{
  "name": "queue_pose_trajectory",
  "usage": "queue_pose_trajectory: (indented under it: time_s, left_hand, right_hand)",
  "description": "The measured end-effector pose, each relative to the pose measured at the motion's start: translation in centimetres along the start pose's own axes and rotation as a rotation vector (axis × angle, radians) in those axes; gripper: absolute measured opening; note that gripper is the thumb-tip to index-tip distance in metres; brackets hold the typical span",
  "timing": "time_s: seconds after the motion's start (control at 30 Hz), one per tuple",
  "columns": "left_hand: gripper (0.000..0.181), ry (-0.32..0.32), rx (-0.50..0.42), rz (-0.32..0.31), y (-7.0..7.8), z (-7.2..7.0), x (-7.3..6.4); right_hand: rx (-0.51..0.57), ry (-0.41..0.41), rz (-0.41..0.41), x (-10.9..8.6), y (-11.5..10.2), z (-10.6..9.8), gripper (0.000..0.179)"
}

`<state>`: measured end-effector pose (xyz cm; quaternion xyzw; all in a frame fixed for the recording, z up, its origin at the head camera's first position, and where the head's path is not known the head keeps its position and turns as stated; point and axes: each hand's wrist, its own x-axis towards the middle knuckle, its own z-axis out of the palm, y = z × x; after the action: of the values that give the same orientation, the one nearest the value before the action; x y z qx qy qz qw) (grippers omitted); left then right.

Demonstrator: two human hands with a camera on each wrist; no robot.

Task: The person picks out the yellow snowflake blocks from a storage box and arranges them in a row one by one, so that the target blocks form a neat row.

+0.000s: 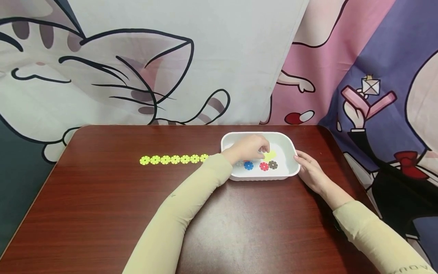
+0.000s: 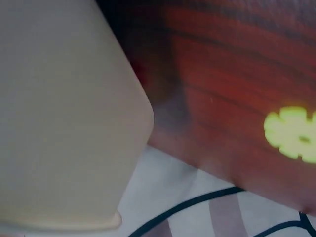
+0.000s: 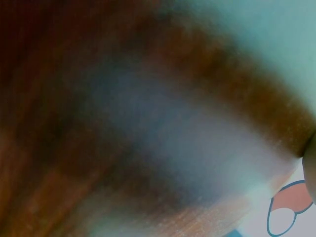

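A white tray point(image 1: 258, 173) stands at the back right of the table. Over its inside is my left hand point(image 1: 247, 147), with fingers bent and a gap showing between thumb and forefinger. Just beside these fingertips lie yellow flower-shaped plastic pieces point(image 1: 270, 155), overlapping one another. In front of them in the tray are a blue piece point(image 1: 248, 165), a red piece point(image 1: 264, 166) and a black piece point(image 1: 273, 164). My right hand point(image 1: 312, 172) grips the tray's right side, thumb at the rim. The left wrist view is largely covered by a sleeve point(image 2: 69, 118).
Left of the tray, several yellow flower pieces point(image 1: 175, 159) form a straight row on the brown table point(image 1: 102, 213). One yellow piece point(image 2: 291, 133) shows in the left wrist view. A cartoon-printed cloth point(image 1: 253, 57) hangs behind the table. The right wrist view is blurred.
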<state>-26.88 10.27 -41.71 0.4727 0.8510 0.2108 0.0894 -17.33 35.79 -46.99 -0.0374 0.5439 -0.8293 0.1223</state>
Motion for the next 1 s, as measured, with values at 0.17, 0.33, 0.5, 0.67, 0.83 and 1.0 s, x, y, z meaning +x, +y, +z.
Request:
queue_pose_trajectory:
  time_s: [0.17, 0.33, 0.5, 0.67, 0.83, 1.0]
  left_hand:
    - [0.019, 0.020, -0.003, -0.040, 0.0, 1.1, 0.2]
    - [0.022, 0.038, -0.039, -0.094, -0.3, 1.7, 0.3]
    - [0.028, 0.029, -0.011, -0.115, -0.5, 2.2, 0.4]
    - [0.035, -0.013, 0.070, -0.077, -0.5, 2.7, 0.5]
    - [0.035, -0.017, 0.087, -0.067, -0.4, 2.9, 0.6]
    - [0.034, -0.011, 0.106, -0.048, -0.6, 3.2, 0.8]
  right_hand:
    - [0.004, 0.000, 0.003, -0.1, 0.1, 0.1, 0.028]
    - [-0.004, -0.002, -0.004, 0.0, 0.1, 0.0, 0.029]
    - [-0.008, -0.008, -0.014, 0.1, 0.1, -0.2, 0.029]
    - [-0.010, -0.014, -0.018, 0.2, 0.1, -0.2, 0.028]
    - [-0.016, -0.005, -0.018, 0.2, 0.1, -0.1, 0.028]
    - [-0.012, 0.005, -0.015, 0.1, 0.1, 0.0, 0.027]
